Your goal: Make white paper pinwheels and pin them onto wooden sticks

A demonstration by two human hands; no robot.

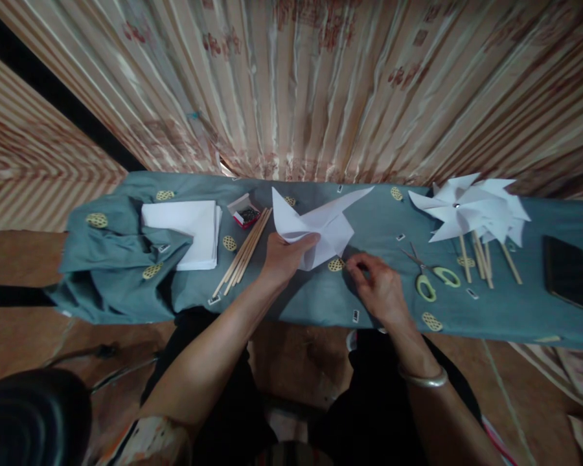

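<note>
White paper (337,230) is sitting folded above the cloth (291,301), the left hand (284,255) pinching it beneath the thumb. Nearby, the right hand (376,285) is pressing thumb and fingertips together; whether around something, I cannot tell. Sticks (245,255) are lying leftward, scissors (425,268) rightward.

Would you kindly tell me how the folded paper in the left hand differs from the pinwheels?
The folded paper is gripped by the left hand; the pinwheels lie bunched together. The folded paper shows no stick, while sticks extend from the pinwheels. Both are white.
</note>
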